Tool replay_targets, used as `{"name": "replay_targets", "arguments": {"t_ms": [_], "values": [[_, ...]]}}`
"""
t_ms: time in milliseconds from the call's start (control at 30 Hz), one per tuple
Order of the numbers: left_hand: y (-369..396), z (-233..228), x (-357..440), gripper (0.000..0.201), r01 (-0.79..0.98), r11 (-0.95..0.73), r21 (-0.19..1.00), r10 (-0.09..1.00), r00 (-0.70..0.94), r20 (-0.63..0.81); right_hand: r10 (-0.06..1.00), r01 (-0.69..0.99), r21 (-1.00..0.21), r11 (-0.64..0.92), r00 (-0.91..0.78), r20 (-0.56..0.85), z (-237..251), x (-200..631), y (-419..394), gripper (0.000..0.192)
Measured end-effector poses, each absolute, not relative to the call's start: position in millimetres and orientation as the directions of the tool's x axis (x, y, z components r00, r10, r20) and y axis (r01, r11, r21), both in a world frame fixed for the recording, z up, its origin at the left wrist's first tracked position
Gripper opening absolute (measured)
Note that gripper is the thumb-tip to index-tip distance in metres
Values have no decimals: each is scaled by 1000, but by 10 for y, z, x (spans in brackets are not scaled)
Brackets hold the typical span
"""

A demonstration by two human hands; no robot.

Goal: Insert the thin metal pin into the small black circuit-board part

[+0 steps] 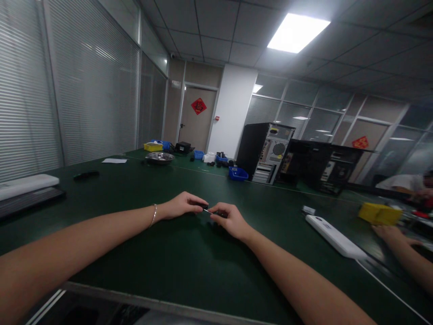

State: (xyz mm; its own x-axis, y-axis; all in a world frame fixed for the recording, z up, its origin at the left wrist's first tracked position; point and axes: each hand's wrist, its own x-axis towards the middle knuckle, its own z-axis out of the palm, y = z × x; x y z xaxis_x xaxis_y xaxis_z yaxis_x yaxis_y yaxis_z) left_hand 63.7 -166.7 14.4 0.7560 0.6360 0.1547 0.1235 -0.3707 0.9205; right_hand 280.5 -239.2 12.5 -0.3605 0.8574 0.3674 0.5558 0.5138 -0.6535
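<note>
My left hand [184, 205], with a bracelet [154, 215] at its wrist, is closed in a pinch on a small dark piece [204, 207]. Facing it, my right hand [232, 220] has its fingers closed round a thin object with a light, metal-coloured shaft [207, 211]. That shaft spans the narrow gap between both sets of fingertips and meets or nearly meets the dark piece. The fingers hide most of both items, so their exact kinds cannot be made out. Both hands are low over the green table [162, 262].
A white power strip [334, 235] with a cable lies at right, near another person's hand [389, 232] and yellow bins [380, 213]. Computer towers [265, 153], a blue bin [238, 174] and a metal bowl [159, 158] stand farther back. A black item [86, 175] lies left.
</note>
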Motion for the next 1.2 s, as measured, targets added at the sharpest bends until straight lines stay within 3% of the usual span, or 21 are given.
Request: {"name": "replay_targets", "arguments": {"t_ms": [367,500,667,767,867,1067,1200], "values": [[-1699,152,683,41,20,-302,953,674,711,198,907,380,-835,398,-298,297,112,2801,-2341,23],[-1682,154,682,35,86,-362,928,687,698,203,918,364,-847,387,-236,319,57,2838,-2275,23],[-1697,171,665,39,216,-537,815,602,775,191,929,376,-852,365,-208,306,52,2855,-2265,24],[-1738,196,666,36,283,-720,634,518,827,219,926,368,-854,368,-227,301,69,2837,-2280,26],[-1764,202,674,33,338,-808,483,507,816,276,923,364,-853,375,-236,304,76,2815,-2286,27],[-1739,162,675,36,384,-771,508,559,790,251,912,379,-832,406,-235,337,70,2817,-2269,26],[-1762,195,666,42,341,-792,507,516,817,256,902,449,-782,431,-210,377,78,2849,-2257,26]]}}
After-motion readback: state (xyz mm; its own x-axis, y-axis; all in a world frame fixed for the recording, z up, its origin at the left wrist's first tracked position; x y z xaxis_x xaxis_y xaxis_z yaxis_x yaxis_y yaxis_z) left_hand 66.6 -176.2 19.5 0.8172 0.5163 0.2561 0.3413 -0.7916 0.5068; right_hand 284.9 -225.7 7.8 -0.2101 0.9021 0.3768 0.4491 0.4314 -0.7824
